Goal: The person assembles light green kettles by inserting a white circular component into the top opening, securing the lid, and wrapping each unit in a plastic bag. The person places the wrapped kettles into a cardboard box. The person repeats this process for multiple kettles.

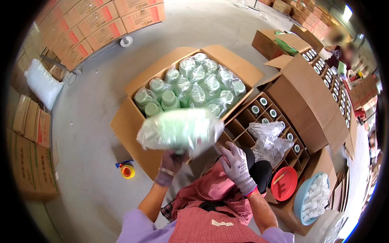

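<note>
We hold a blurred pale green bottle (176, 127) inside a clear bag (150, 135) with our gloved left hand (172, 163), above the near side of an open carton (233, 65) packed with similar wrapped bottles (197, 83). Our gloved right hand (236, 164), fingers loosely spread, hovers by our reddish apron (200, 188), near crumpled plastic (270, 141) lying on a divided box (236, 128)
</note>
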{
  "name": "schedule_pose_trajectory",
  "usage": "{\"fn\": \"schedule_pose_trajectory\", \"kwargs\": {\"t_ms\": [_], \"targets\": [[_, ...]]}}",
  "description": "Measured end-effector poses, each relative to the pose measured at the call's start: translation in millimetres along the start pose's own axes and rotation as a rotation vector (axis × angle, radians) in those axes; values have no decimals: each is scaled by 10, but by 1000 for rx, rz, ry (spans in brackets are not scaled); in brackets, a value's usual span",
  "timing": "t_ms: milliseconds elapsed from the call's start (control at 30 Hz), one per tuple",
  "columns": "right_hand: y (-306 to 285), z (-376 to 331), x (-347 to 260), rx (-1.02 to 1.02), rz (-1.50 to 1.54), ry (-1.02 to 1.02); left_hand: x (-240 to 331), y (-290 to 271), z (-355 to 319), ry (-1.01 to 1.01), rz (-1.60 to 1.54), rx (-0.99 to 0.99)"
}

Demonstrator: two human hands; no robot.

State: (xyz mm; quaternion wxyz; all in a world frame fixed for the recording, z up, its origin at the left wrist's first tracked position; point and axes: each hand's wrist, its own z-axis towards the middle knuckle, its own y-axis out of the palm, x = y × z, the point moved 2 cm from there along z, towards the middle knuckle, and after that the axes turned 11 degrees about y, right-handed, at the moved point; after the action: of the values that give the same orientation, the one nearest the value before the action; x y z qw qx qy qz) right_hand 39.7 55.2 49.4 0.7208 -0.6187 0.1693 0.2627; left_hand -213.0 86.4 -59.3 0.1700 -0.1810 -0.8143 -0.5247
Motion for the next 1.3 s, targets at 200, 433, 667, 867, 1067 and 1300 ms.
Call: {"fn": "schedule_pose_trajectory", "kwargs": {"t_ms": [200,433,667,867,1067,1300], "targets": [[1,6,357,22,-369,-45,-211,-112,1747,606,407,268],[175,147,436,96,-284,7,-488,-527,2358,350,1485,361],[259,301,368,112,-255,-18,-321,-496,2513,204,1620,-58],[322,348,324,115,-220,-29,602,-550,2978,375,1875,36],[258,334,403,150,-261,6,132,-605,3396,-208,2135,150],[231,258,443,139,-214,-3,133,-920,3407,-254,2421,-9]]}}
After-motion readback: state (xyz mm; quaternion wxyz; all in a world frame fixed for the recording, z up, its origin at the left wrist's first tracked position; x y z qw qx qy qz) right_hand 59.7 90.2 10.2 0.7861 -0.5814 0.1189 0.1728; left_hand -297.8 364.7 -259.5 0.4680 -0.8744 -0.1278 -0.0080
